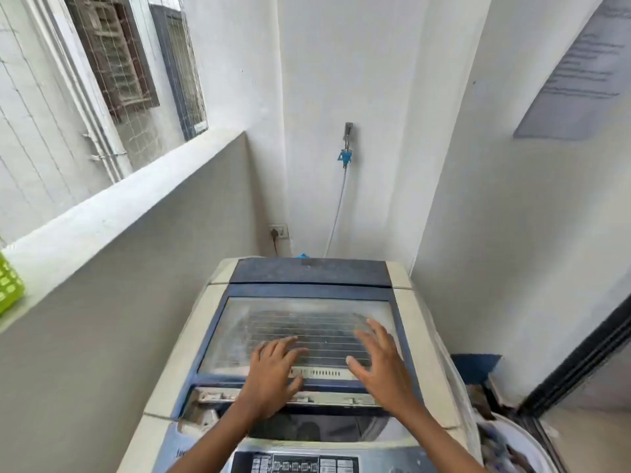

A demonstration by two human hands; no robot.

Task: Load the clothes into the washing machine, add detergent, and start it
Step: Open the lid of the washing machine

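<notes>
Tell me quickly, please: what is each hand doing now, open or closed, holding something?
Left hand: open, fingers spread on the washing machine lid, holding nothing.
Right hand: open, fingers spread over the lid, holding nothing; contact cannot be told.

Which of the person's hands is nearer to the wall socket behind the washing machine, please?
The left. The left hand lies on the lid's near-left part, almost straight below the wall socket; the right hand lies further right on the lid, away from it.
</notes>
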